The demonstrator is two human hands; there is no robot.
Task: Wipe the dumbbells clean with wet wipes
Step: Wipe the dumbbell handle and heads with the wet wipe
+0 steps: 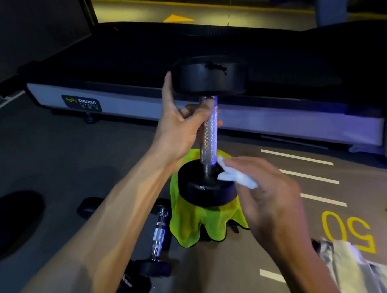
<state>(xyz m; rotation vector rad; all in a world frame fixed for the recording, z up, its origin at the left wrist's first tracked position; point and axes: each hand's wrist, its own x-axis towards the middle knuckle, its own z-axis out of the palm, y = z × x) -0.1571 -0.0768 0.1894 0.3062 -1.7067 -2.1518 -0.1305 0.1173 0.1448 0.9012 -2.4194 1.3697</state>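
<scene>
A black dumbbell with a knurled silver handle stands upright on a yellow-green cloth. My left hand grips the upper part of the handle, with the thumb up against the top weight. My right hand pinches a white wet wipe and presses it on the lower weight, right beside the handle's base. A second, smaller dumbbell lies on the floor in front of the cloth, partly hidden by my left forearm.
A treadmill with a grey side rail stands just behind the dumbbell. The grey floor has white dashes and a yellow "50" at the right. A pale crumpled bag lies at the lower right. A dark shoe shows at the lower left.
</scene>
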